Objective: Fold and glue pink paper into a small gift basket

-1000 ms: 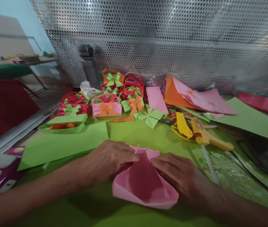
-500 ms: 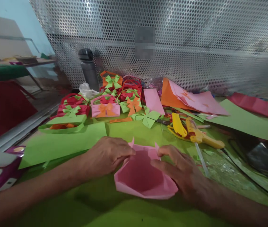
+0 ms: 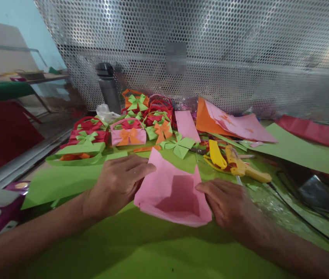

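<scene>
Between my hands is a piece of folded pink paper (image 3: 164,186), shaped like an open box or bag with its hollow facing me. My left hand (image 3: 120,182) pinches its left edge, thumb on the inner side. The right edge is pinched by my right hand (image 3: 228,201), with the fingers behind the paper. Two pointed corners stand up at the far side. A yellow glue gun (image 3: 240,166) lies beyond my right hand, its cord running toward the right. Green paper (image 3: 62,184) lies beyond my left forearm.
Small paper bags with bows (image 3: 128,135) cluster at the back, near a grey bottle (image 3: 109,91). Yellow-handled scissors (image 3: 217,155) lie right of centre. Pink sheets (image 3: 240,124) and a large green sheet (image 3: 295,149) spread at the right. Behind rises a perforated metal panel (image 3: 225,54).
The pink paper has been raised slightly and its left side opened outward, so more of the inside shows. My left hand has moved a little left; my right hand has shifted its pinch along the edge.
</scene>
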The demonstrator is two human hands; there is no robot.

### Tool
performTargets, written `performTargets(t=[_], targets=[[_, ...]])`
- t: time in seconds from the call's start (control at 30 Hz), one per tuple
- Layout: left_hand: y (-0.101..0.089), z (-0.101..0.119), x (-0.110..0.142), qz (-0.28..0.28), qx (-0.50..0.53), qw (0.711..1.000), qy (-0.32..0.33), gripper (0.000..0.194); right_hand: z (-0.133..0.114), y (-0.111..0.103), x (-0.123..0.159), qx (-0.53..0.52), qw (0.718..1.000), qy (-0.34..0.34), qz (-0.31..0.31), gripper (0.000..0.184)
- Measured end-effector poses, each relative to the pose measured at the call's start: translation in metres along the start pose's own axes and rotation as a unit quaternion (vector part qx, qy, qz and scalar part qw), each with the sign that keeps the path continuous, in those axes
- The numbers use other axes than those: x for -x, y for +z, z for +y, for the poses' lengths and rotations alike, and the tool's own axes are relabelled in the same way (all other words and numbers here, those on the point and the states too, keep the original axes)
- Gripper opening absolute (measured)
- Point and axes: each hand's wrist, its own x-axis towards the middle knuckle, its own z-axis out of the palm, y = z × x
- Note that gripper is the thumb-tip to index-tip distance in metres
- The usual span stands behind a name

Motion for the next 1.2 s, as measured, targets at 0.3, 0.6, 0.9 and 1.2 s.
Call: performTargets(t=[0.3, 0.6, 0.9, 1.2], targets=[[0.006, 0.000, 0.000, -0.111, 0.040, 0.992, 0.051, 0.019, -0.006, 0.000, 0.001, -0.042, 0.997, -0.037, -0.053, 0.031], [0.019, -0.003, 0.002, -0.147, 0.180, 0.973, 0.011, 0.020, -0.006, 0.009, 0.005, -0.044, 0.999, -0.017, -0.025, 0.052], [0.018, -0.005, 0.005, -0.160, 0.186, 0.969, -0.004, 0.017, 0.043, -0.032, -0.019, 0.280, 0.922, 0.242, -0.111, 0.039], [0.019, -0.005, 0.006, -0.153, 0.187, 0.970, -0.002, 0.016, 0.094, -0.067, -0.006, 0.276, 0.863, 0.272, -0.323, 0.035]])
